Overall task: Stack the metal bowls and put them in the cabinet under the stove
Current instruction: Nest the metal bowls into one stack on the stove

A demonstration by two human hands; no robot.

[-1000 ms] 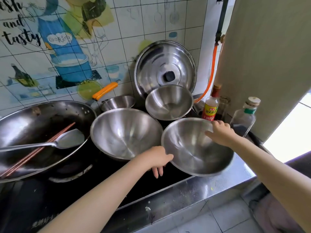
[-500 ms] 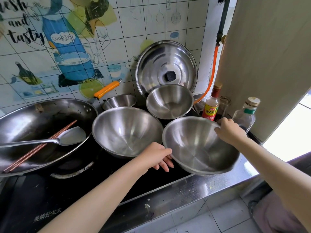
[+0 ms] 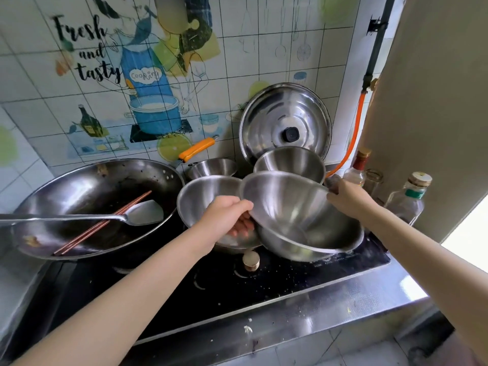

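Bowl in the middle of the frame has left the stove since a second ago: the large metal bowl [image 3: 298,217] that sat flat at the right of the black stove top [image 3: 264,286] is now raised and tipped, its left rim overlapping the second large bowl [image 3: 200,196] beside it. The view has also shifted, so more of the tiled wall shows at the top.

The left hand [image 3: 227,215], which lay loose on the stove before, is now closed on the raised bowl's left rim, thumb over the edge and fingers [image 3: 241,225] under it, forearm running in from the lower left. The right hand [image 3: 348,196] is clamped on the far right rim, as it was, its arm coming from the lower right.

Behind, a medium bowl [image 3: 290,162] leans by the pan lid [image 3: 285,122] and a small bowl [image 3: 214,167] sits left of it. The wok [image 3: 87,207] at centre left holds a spatula [image 3: 142,215] and chopsticks [image 3: 105,223]. Bottles [image 3: 406,199] stand at the right edge
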